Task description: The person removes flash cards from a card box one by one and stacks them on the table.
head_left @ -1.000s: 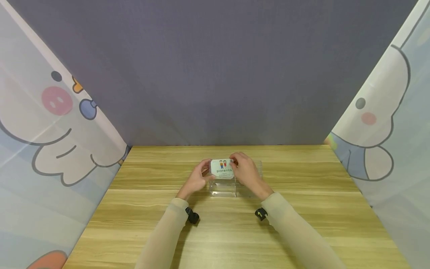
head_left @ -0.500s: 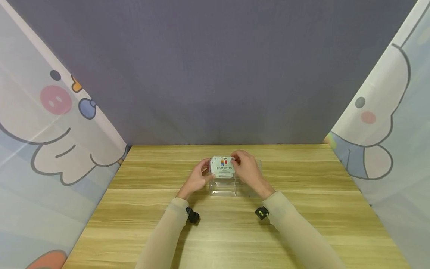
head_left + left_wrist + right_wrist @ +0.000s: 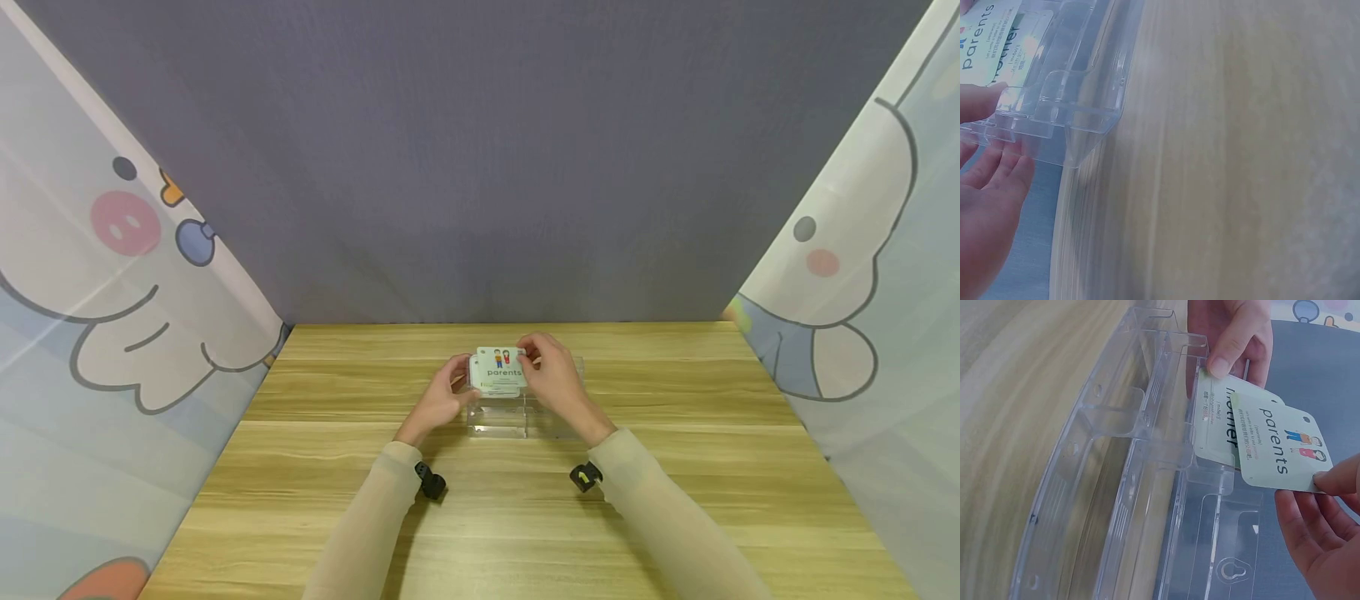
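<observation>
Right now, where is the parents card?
In the right wrist view, the parents card is right of the picture's centre, pinched by the right hand and partly covering the mother card in the holder.

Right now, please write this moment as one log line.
right hand: pinches "parents" card | left hand: grips clear holder | "mother" card: in holder, partly covered

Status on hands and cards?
Right hand pinches parents card by its edge. Left hand grips clear holder. Parents card partly overlaps mother card. No obstruction visible.
</observation>
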Tool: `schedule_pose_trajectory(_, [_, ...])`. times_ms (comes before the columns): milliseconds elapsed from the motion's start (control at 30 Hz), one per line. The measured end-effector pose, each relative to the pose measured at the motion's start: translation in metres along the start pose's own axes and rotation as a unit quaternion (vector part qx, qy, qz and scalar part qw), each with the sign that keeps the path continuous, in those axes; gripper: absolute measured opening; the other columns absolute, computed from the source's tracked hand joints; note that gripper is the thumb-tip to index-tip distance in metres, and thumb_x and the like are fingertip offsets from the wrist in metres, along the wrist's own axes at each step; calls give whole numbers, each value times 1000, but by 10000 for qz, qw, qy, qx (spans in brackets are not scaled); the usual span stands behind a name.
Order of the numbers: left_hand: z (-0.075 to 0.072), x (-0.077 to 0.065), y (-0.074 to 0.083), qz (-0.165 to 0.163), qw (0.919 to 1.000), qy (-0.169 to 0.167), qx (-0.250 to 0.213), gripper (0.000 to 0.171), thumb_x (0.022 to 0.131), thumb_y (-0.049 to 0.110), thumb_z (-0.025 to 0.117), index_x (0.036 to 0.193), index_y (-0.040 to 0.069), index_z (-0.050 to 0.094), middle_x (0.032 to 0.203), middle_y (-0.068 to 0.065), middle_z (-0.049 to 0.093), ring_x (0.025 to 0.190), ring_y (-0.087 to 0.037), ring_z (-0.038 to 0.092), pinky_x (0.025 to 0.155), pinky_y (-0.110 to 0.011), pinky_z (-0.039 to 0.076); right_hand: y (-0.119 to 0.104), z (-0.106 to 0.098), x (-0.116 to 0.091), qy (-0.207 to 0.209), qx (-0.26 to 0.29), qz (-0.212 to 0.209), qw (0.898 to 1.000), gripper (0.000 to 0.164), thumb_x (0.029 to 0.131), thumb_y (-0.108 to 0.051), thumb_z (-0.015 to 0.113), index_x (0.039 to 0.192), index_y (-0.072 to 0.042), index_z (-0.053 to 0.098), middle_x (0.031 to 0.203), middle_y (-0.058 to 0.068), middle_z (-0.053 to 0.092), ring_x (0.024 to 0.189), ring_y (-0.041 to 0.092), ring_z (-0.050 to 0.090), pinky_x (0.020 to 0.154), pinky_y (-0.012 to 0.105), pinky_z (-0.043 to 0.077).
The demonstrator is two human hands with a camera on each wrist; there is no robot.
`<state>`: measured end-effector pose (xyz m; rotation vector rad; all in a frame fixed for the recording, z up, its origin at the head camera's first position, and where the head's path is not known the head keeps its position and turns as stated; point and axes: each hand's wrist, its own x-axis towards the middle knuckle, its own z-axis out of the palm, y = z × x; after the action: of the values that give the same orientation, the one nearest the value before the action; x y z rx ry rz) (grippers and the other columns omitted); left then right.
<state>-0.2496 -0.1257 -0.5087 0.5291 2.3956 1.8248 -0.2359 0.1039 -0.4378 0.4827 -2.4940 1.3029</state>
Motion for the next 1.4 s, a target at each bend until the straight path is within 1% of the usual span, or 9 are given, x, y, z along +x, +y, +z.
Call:
schedule_pose_trajectory(233, [1,1,0,2,9999,73,83,64,89,-8,70,147,1,44,139,-17,54,134,-34,49,120,-44,35,0,-1,-1,-45,-76,-69,9999,18,94,2,67,112,-1,65,99,7,66,89,21,63,76,31,61])
schedule_pose_trajectory(500, [1,2,2,15,9999,94,111,62,90,-8,70,147,0,44,140,-17,53,135,-35,48,119,-44,37,0,-4,-1,-83,-98,-65,9999,17,99,-2,62,117,-1,62,98,9,65,88,23,62,74,35,59])
schedule_pose_trajectory(667, [1,2,3,60,9999,89,65,62,91,-7,70,147,0,45,139,-18,53,135,-37,48,119,-47,36,2,-7,-2,-104,-71,-58,9999,18,100,-2,61,118,-1,61,98,10,64,85,22,61,69,33,58])
schedule_pose_trajectory(833, [1,2,2,51,9999,69,72,62,91,-6,70,147,1,45,139,-17,54,134,-36,48,119,-47,36,3,-12,-3,-78,88,-32,9999,18,100,-2,61,118,-1,60,96,9,64,83,21,60,65,29,55])
schedule_pose_trajectory(1033, [0,3,0,67,9999,70,140,61,91,-7,70,146,-1,44,138,-17,54,133,-36,50,119,-47,37,1,-19,-6,-73,508,105,9986,19,99,1,62,117,0,60,96,11,63,82,22,59,62,25,53])
schedule_pose_trajectory(1233, [1,2,0,23,9999,80,147,62,90,-7,71,146,0,45,138,-16,54,133,-35,49,119,-45,37,0,-25,-9,-164,836,323,9958,19,99,1,61,118,0,59,97,13,61,78,23,58,52,29,57])
schedule_pose_trajectory(1400, [1,2,1,28,9999,84,145,61,90,-7,70,146,-1,44,138,-17,55,133,-36,50,119,-46,37,-1,-30,-14,-130,985,431,9941,19,99,2,61,118,0,60,98,14,60,77,24,58,49,30,57])
